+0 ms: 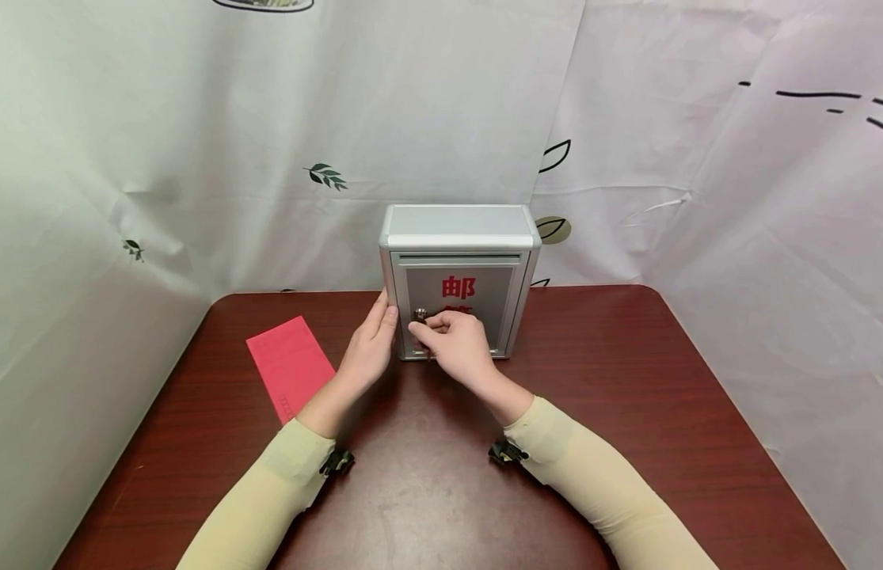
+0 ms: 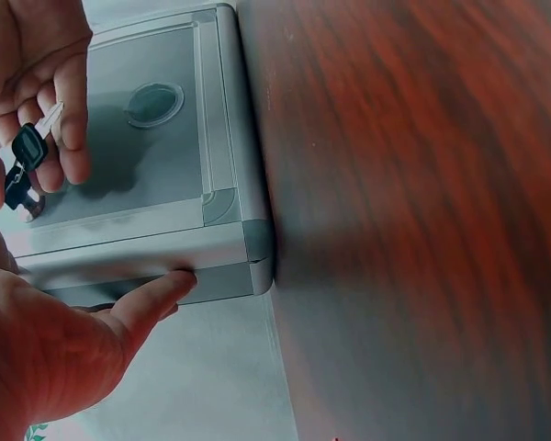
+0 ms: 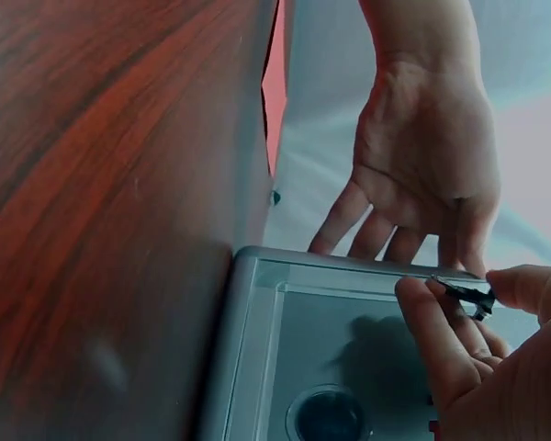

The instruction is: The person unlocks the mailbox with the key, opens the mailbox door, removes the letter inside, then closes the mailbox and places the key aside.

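Note:
A silver metal mailbox (image 1: 458,226) with red lettering stands upright on the table. My left hand (image 1: 367,344) lies along its left side, fingers fairly straight and touching the wall. At the front door, my right hand (image 1: 458,344) pinches a black-headed key (image 2: 18,188) at the lock (image 1: 420,313). A second key (image 2: 29,145), its metal blade showing, dangles from the same ring by the right fingers. In the right wrist view, the black key head (image 3: 473,296) sits between thumb and fingertips. The lower lettering is hidden behind the right hand.
A red envelope (image 1: 291,364) lies flat on the dark red wooden table (image 1: 427,491), left of the mailbox and partly beneath the left forearm. White printed cloth (image 1: 441,103) hangs behind the table and along both sides. A round window (image 2: 154,105) is set low in the mailbox door.

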A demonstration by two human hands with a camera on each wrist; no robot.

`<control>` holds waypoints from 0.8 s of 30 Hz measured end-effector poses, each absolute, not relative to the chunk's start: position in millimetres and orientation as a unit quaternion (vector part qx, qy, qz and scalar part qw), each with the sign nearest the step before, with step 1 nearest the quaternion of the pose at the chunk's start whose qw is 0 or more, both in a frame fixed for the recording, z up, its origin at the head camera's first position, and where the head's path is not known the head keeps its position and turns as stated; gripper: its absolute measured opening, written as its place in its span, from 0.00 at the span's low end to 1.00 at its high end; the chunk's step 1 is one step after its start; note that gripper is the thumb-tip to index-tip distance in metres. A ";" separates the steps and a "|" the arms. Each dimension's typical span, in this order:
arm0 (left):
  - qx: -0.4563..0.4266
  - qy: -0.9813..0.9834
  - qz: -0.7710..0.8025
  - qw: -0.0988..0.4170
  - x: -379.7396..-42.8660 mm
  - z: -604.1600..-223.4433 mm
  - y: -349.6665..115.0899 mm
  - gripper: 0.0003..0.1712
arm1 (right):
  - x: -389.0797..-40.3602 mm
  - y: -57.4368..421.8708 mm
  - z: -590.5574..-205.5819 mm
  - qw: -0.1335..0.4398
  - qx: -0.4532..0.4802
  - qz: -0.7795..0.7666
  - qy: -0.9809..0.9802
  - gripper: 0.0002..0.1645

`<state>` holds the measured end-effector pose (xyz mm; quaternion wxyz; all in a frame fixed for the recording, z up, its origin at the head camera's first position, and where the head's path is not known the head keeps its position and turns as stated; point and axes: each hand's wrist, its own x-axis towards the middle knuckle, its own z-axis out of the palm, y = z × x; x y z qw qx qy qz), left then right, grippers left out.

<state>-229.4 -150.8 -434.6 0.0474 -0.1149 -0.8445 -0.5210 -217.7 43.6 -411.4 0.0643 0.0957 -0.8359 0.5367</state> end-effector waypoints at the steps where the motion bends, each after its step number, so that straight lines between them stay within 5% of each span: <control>1: -0.115 -0.845 -0.521 0.047 -229.3 -434.5 -150.8 0.37 | -217.8 43.6 -410.9 0.068 0.099 0.529 -0.840 0.17; 24: -0.120 -0.844 -0.521 0.053 -231.4 -435.3 -150.6 0.37 | -217.9 42.1 -392.9 0.125 0.121 0.357 -0.918 0.15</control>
